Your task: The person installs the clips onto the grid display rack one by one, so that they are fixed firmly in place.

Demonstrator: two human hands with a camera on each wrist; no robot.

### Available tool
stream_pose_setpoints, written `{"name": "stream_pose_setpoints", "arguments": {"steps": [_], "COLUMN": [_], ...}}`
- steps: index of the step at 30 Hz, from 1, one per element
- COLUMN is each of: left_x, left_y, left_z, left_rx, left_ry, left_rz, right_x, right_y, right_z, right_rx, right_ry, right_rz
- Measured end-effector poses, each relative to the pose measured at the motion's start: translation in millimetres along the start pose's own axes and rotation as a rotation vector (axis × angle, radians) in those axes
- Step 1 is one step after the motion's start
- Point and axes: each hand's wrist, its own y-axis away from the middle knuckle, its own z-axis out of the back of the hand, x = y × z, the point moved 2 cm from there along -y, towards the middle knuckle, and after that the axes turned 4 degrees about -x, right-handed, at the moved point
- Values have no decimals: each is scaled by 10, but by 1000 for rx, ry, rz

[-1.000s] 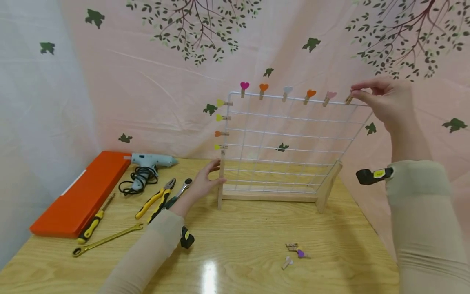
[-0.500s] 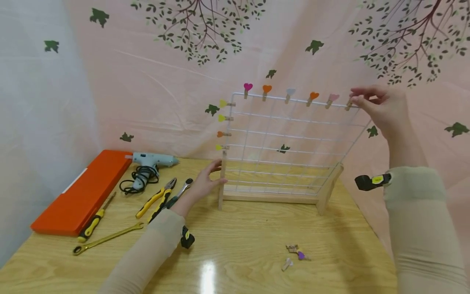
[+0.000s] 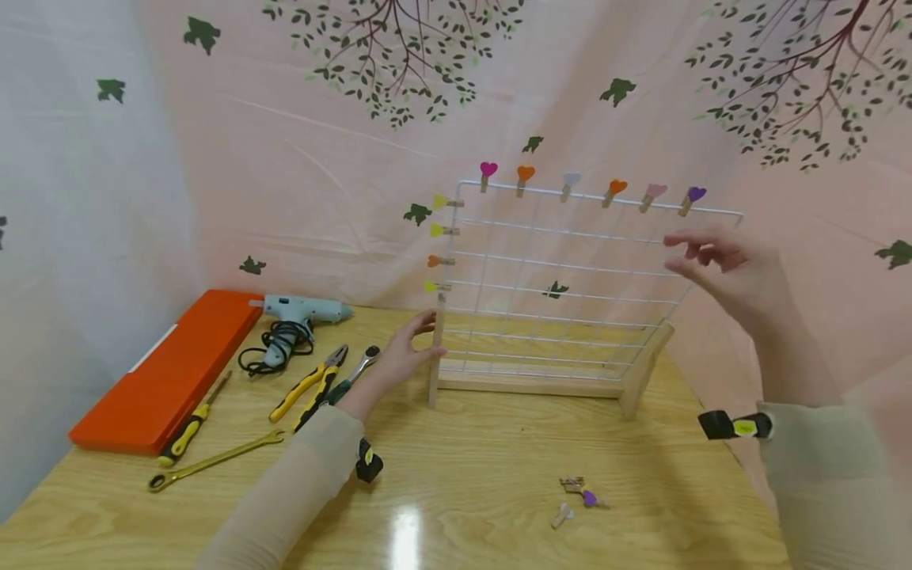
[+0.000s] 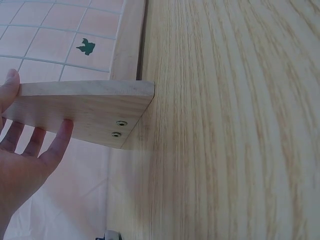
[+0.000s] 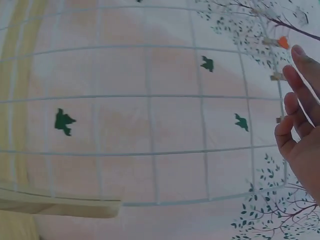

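Off the purple heart clip (image 3: 695,195) and lower than half a second ago, the right hand (image 3: 741,277) hangs by the upper right of the white wire grid (image 3: 549,191), thumb and fingertips apart with nothing between them; I cannot tell whether it touches the wires. That clip bites the top wire, rightmost of six, and past it I see a bare run of wire to the corner. On the other side, the left hand (image 3: 402,352) grips the wooden side board (image 4: 95,110), thumb at its near edge, fingertips on its outer face. The board's foot reaches close to the tabletop's (image 4: 215,150) far edge. Loose clips (image 3: 589,499) lie toward me, well apart from the base. Room is tighter leftward: the pliers (image 3: 306,392) lie just beside the left sleeve (image 3: 299,475).
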Motion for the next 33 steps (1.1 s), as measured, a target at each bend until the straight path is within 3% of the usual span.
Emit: {"name": "stream_pose_setpoints", "arguments": {"steps": [5, 7, 12, 17, 22, 25, 33], "left_x": [-28, -41, -50, -43, -41, -43, -27], "left_y": [-9, -16, -25, -23, -17, -12, -9], "left_z": [-14, -13, -14, -16, -10, -2, -2], "left_rx": [-2, -2, -6, -14, -6, -5, -5], "left_ry": [-5, -1, 4, 2, 7, 14, -1], "left_rz": [-2, -2, 8, 9, 5, 8, 1], "right_x": [-119, -177, -306, -350, -484, -629, -766], "right_y": [535, 755, 1275, 1663, 1976, 2129, 2253], "right_z": [-246, -364, -692, -951, -1117, -1204, -1336], "right_rx": [181, 242, 388, 509, 682, 769, 814], "right_ry": [162, 172, 66, -80, -265, -319, -349], "right_rz": [1, 19, 41, 21, -64, -130, -114]}}
